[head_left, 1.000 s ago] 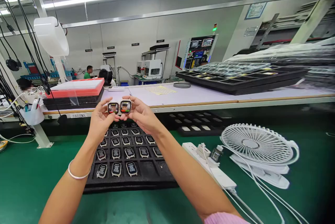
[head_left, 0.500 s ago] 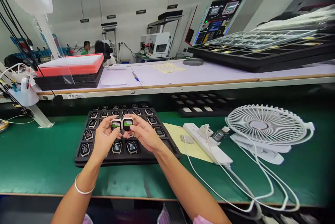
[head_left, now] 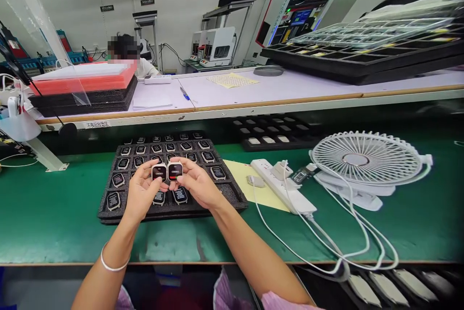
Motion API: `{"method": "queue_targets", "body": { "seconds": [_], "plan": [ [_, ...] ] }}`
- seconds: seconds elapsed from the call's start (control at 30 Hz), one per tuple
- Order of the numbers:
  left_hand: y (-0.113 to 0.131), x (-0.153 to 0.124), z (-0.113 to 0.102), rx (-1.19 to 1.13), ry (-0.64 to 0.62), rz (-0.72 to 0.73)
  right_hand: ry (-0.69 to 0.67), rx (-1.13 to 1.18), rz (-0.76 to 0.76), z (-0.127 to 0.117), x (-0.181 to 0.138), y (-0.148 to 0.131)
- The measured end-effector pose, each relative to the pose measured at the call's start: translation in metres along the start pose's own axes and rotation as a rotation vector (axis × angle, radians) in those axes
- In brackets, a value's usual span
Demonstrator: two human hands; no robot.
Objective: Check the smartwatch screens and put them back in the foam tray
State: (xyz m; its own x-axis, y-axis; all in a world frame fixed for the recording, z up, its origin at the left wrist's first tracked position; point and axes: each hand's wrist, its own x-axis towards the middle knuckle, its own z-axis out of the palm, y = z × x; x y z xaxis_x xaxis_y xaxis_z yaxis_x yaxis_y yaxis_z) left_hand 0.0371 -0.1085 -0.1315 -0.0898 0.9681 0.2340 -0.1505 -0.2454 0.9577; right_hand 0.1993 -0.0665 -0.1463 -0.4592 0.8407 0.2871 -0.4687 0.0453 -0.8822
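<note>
The left hand (head_left: 139, 193) has its fingers closed around one watch (head_left: 158, 172), and the right hand (head_left: 201, 185) pinches a second watch (head_left: 175, 170) at the first one's three o'clock. Both lit screens face the wearer, above a black foam tray (head_left: 232, 193) with rows of further watches (head_left: 113, 200) on the green surface (head_left: 54, 213). At the hands' three o'clock lie a yellow sheet (head_left: 237, 174), a white power strip (head_left: 299, 199) and, farthest out, a white fan (head_left: 398, 155).

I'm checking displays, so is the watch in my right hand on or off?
On: the watch in your right hand shows a red strip low on its dark screen.
</note>
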Motion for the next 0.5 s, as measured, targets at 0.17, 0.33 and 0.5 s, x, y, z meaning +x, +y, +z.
{"method": "queue_targets", "body": {
  "seconds": [0.17, 0.33, 0.5],
  "plan": [
    [-0.0019, 0.0002, -0.0002, 0.019, 0.027, -0.033, 0.045, -0.026, 0.031, -0.0002, -0.0003, 0.0034],
    [-0.0031, -0.0003, -0.0004, 0.023, 0.021, -0.039, 0.056, -0.054, 0.008, -0.0009, -0.0008, 0.0045],
    [0.0001, -0.0002, 0.0007, 0.013, -0.005, -0.036, 0.031, -0.061, -0.002, 0.0027, 0.0018, -0.0003]
  ]
}}
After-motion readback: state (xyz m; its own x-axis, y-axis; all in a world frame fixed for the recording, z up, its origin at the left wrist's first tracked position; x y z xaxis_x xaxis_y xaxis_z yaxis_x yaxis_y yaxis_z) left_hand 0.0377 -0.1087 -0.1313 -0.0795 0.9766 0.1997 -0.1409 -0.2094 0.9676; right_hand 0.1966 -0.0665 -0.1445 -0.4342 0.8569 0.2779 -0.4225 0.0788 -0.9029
